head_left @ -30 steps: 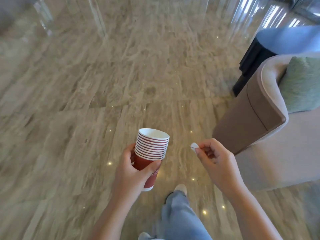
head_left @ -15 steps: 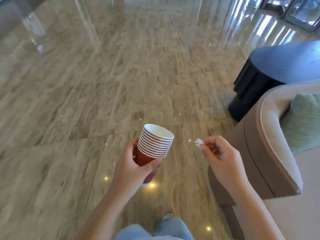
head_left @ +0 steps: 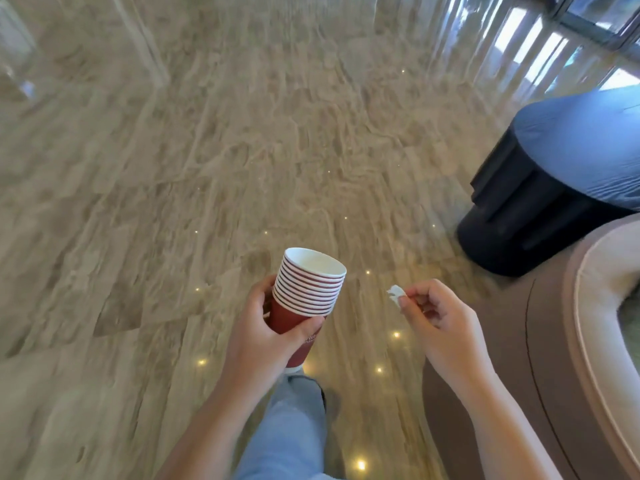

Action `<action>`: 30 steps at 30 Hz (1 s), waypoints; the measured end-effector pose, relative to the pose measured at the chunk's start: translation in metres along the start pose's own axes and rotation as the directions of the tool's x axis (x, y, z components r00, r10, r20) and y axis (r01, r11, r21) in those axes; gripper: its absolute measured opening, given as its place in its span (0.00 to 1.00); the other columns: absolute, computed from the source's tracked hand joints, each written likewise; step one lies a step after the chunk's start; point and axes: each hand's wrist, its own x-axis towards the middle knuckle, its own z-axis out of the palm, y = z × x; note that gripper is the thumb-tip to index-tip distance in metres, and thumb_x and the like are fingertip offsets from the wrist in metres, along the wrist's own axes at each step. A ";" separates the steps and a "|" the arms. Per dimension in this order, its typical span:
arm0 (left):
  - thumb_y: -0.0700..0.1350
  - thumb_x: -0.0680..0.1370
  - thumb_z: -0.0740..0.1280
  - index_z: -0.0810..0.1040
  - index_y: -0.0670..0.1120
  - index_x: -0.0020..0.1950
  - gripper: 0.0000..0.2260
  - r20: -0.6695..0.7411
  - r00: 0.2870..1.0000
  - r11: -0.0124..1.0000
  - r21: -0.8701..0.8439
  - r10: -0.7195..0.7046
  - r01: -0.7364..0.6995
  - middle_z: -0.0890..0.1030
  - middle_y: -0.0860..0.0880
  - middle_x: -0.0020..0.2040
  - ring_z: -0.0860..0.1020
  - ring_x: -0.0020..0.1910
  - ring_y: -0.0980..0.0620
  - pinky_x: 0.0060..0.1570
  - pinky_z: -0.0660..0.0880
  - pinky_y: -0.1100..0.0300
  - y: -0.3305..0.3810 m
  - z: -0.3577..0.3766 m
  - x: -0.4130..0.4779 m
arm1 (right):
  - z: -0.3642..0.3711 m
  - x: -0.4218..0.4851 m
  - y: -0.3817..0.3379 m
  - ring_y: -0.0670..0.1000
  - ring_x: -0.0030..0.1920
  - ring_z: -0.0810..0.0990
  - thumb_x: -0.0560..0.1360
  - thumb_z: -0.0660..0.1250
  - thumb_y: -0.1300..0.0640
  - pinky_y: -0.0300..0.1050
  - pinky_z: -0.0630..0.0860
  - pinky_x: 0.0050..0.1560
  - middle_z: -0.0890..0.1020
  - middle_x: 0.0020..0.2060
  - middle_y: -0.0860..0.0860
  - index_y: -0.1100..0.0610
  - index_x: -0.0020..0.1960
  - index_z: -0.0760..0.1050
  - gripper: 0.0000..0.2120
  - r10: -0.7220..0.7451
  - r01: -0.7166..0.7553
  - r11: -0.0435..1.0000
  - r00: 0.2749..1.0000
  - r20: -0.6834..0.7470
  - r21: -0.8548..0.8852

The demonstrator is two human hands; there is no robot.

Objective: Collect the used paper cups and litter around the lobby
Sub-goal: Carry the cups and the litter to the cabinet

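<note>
Marble flooring [head_left: 242,150], beige and veined, is filling most of the view and is mirroring small ceiling lights as bright dots. Tall window glazing [head_left: 588,29] is letting daylight in at the upper right, and pale streaks are lying across the floor below it. A round dark side table [head_left: 540,209] is standing at the right. Nearer the camera, the curved brown back of an upholstered armchair [head_left: 519,358] is taking up the lower right corner. Whether the two are touching I cannot tell. Ahead and to the left the floor is lying open, while the right side is being hemmed in by the furniture.

The left hand [head_left: 256,334] is gripping a stack of red paper cups [head_left: 308,292], with fingers and thumb curling round the lowest cup's red wall below the white rims. The stack is tilting slightly, its white mouth facing up and away. The right hand [head_left: 440,327] is pinching a small white paper scrap [head_left: 394,293] between thumb and forefinger, with the other fingers curling in. The scrap is sitting level with the rims, to the right of the stack and not touching it. The two hands are staying apart, with bare floor showing between them. A leg in light blue jeans [head_left: 294,427] is showing below the cups.
</note>
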 end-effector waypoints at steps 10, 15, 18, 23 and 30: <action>0.60 0.54 0.74 0.71 0.62 0.54 0.30 -0.011 0.999 1.000 0.004 0.030 -0.030 0.79 0.64 0.47 0.77 0.46 0.66 0.43 0.73 0.64 0.048 -0.002 0.231 | 0.055 0.222 -0.052 0.41 0.38 0.75 0.72 0.68 0.59 0.28 0.70 0.39 0.79 0.34 0.43 0.43 0.39 0.74 0.11 -0.092 0.093 0.992 0.996 0.015 -0.081; 0.57 0.56 0.76 0.70 0.65 0.53 0.28 0.070 0.998 0.997 0.073 0.003 -0.008 0.79 0.67 0.47 0.77 0.46 0.66 0.43 0.72 0.63 0.057 0.036 0.314 | 0.045 0.302 -0.033 0.41 0.38 0.77 0.72 0.68 0.60 0.29 0.71 0.39 0.80 0.35 0.44 0.42 0.40 0.75 0.12 -0.053 0.050 0.996 0.998 -0.031 -0.070; 0.62 0.53 0.74 0.70 0.66 0.53 0.30 0.085 0.996 0.998 0.062 -0.031 0.026 0.79 0.67 0.47 0.77 0.46 0.67 0.46 0.76 0.57 0.070 0.069 0.374 | 0.025 0.365 -0.013 0.41 0.37 0.76 0.72 0.69 0.60 0.29 0.71 0.38 0.80 0.34 0.45 0.45 0.40 0.75 0.10 -0.028 0.023 0.996 0.998 -0.053 -0.081; 0.64 0.52 0.73 0.70 0.67 0.51 0.29 0.105 0.993 0.998 0.045 0.043 -0.048 0.79 0.63 0.46 0.78 0.47 0.63 0.46 0.76 0.57 0.128 0.142 0.490 | -0.030 0.488 0.006 0.40 0.37 0.76 0.72 0.68 0.58 0.27 0.70 0.37 0.79 0.33 0.44 0.44 0.39 0.75 0.09 -0.022 0.012 0.998 0.989 -0.144 -0.066; 0.60 0.57 0.75 0.67 0.74 0.52 0.28 0.203 0.951 0.965 0.067 0.235 -0.253 0.76 0.70 0.50 0.76 0.48 0.68 0.40 0.72 0.73 0.211 0.235 0.617 | -0.093 0.636 0.012 0.41 0.36 0.75 0.72 0.68 0.58 0.28 0.69 0.37 0.80 0.36 0.41 0.44 0.39 0.75 0.09 -0.006 -0.003 0.999 0.983 -0.181 -0.049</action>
